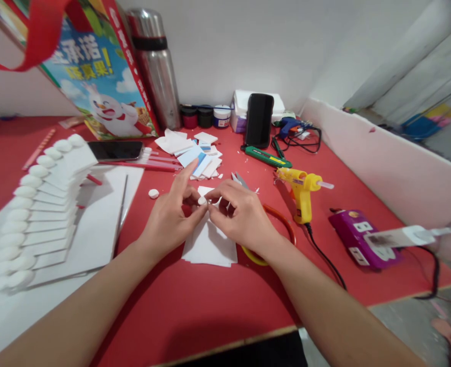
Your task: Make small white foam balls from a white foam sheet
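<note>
Over a small stack of white paper pieces (210,247), my left hand (169,214) pinches a small white disc (202,201) with the thumb and a bent finger, its index finger raised. My right hand (242,209) closes its thumb and fingertips at the disc's right edge; whether it grips anything besides the disc is hidden. Another white disc (154,193) lies left of my left hand. Scissors (292,232) with an orange and yellow handle lie partly beneath my right hand and forearm.
At left, a curved row of white strips with round white ends (49,214) rests on white board. Behind my hands lie cut card scraps (206,153). A yellow glue gun (301,191), a purple power strip (363,239) and a green cutter (267,156) are at right. A steel flask (156,71) stands behind.
</note>
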Demonstrator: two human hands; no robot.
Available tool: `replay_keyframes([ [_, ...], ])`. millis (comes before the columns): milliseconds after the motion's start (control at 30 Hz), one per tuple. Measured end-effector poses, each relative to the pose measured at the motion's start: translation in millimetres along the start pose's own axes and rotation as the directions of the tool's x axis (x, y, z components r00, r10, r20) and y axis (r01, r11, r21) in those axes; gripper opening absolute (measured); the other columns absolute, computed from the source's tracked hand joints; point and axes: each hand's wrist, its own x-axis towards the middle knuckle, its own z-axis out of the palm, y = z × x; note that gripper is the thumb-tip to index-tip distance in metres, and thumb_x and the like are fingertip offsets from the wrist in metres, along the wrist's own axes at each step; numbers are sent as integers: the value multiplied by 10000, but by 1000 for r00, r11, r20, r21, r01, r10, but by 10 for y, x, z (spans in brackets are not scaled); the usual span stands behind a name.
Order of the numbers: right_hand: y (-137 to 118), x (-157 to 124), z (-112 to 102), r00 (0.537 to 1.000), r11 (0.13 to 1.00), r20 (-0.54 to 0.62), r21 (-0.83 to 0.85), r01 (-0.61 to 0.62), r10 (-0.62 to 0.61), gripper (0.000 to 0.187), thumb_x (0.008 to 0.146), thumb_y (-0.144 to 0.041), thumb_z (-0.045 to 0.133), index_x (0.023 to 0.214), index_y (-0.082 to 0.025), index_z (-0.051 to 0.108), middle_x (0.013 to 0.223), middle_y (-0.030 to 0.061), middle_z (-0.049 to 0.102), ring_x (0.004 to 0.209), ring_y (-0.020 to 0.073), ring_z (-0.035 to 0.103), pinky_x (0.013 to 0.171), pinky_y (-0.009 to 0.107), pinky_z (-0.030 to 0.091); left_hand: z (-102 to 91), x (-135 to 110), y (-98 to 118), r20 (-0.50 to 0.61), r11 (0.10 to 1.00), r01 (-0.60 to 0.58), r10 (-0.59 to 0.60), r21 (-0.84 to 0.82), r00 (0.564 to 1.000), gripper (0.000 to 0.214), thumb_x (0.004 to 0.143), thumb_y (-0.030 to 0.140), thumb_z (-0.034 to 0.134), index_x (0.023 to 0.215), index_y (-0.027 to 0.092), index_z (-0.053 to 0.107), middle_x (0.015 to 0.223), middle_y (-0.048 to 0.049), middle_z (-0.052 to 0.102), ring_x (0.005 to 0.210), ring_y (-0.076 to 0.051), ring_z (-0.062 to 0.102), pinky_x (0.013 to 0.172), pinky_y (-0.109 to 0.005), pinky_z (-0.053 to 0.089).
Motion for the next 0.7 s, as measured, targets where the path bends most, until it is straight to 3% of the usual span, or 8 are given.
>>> replay_keyframes([
  [267,43,20,-13,998,998,2,5,-55,55,71,869,-225,688,848,-175,643,858,28,653,678,113,568,631,264,470,-14,-2,36,76,994,-73,67,84,995,791,920,269,603,1593,263,187,850,-2,673,753,-184,631,702,-287,499],
  [700,65,6,-2,999,999,-12,-20,42,-43,63,885,-199,660,845,-166,624,819,19,619,668,104,539,618,241,438,8,-23,48,21,998,-55,54,22,998,809,900,249,618,1594,245,203,846,-9,660,756,-183,606,740,-300,491],
])
